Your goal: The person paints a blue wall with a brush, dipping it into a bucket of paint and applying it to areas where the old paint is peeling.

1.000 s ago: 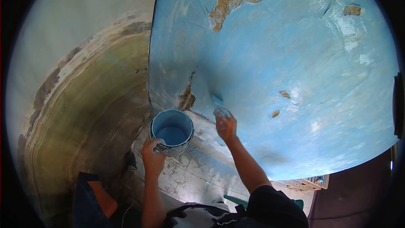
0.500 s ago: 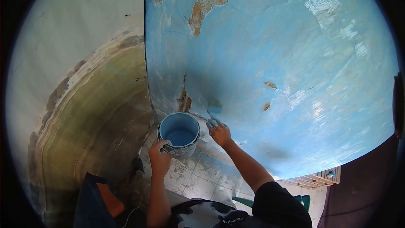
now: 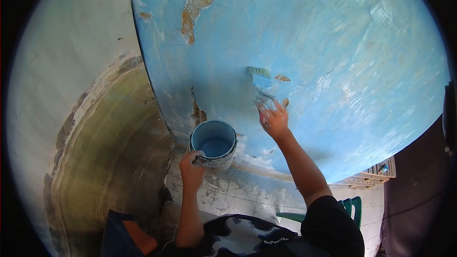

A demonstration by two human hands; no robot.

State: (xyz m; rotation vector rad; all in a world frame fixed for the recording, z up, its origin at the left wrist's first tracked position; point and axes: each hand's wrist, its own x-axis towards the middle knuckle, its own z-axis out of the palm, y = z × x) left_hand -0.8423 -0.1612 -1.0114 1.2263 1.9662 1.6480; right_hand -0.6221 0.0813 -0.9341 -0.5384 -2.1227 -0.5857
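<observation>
Paintbrush (image 3: 260, 80) held in the right hand (image 3: 272, 116), fingers (image 3: 264, 100) closed narrow round the handle; long axis running up and slightly left from the fingers, bristle end pressed flat against the blue wall (image 3: 333, 43), just left of a small bare patch (image 3: 282, 78). Paint bucket (image 3: 213, 143) below and left of the brush, well apart from it, held at its near rim by the left hand (image 3: 192, 166), fingers curled shut on the edge. Right hand nearer the brush; tiled floor (image 3: 247, 195) beneath the bucket
</observation>
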